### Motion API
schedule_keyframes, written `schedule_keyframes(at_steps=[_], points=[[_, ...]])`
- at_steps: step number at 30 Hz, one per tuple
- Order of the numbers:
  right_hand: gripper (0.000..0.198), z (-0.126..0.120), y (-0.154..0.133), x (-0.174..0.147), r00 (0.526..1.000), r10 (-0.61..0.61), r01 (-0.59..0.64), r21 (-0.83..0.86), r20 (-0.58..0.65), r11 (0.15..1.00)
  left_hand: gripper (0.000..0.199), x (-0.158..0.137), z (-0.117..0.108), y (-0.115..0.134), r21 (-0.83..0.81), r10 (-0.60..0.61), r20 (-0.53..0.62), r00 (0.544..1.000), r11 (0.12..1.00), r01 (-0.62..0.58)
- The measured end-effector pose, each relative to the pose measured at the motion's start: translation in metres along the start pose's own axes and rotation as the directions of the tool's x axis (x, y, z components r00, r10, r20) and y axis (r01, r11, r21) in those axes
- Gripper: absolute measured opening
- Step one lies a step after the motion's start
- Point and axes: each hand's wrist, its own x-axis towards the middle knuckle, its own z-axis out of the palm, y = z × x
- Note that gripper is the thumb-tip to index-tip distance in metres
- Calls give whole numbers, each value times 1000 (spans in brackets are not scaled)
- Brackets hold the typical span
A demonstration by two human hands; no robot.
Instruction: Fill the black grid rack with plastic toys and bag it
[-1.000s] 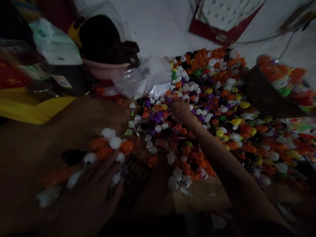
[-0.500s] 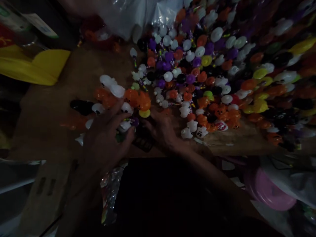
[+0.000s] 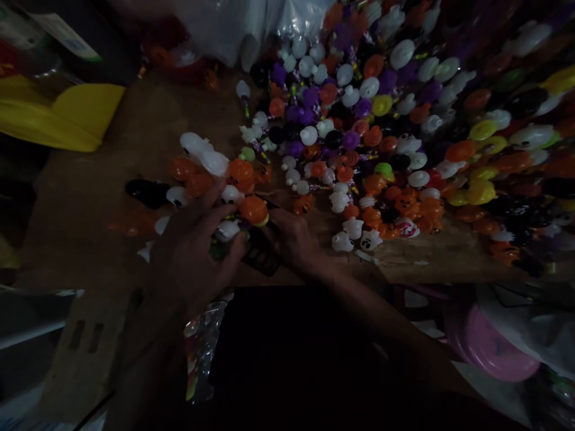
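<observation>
My left hand (image 3: 191, 245) spreads over a cluster of small plastic figures, thumb and fingers apart around a white figure (image 3: 227, 230). Beside it, the curled fingers of my right hand (image 3: 294, 239) close on an orange pumpkin figure (image 3: 254, 209) with a yellow base, tilted toward the left hand. A black slotted holder (image 3: 260, 258) lies below, partly covered by both hands. Another orange pumpkin figure (image 3: 240, 173) and white figures (image 3: 204, 154) sit just beyond the fingers. A black figure (image 3: 147, 193) lies left of the left hand. The right fingertips are hidden.
Many small orange, white, purple and black figures (image 3: 350, 140) cover the table's right side. A clear plastic bag (image 3: 291, 24) stands at the back. A yellow sheet-like piece (image 3: 90, 114) lies at left. Under the table's front edge, a pink basin (image 3: 498, 347) is at lower right.
The orange pumpkin figure with the yellow base has come down toward me and tilted, with my right hand closing around its lower end. My left hand stays nearly in place.
</observation>
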Motion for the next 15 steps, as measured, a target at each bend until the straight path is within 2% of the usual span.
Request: schedule_keyframes(at_steps=[5,10,12,15], points=[[20,3,7,-4,997,-59,62,-76,41,995,33,4,-3,2,24,35,6,999,999,-35],[19,-1,5,-2,992,-65,77,-115,107,990,41,8,-11,14,100,24,38,999,995,-28],[17,-2,5,-1,989,-75,91,-116,129,989,42,12,-11,18,142,7,21,1000,990,-10],[15,-3,4,-2,989,-66,82,-123,128,989,46,19,-8,19,160,46,-2,999,986,-45]])
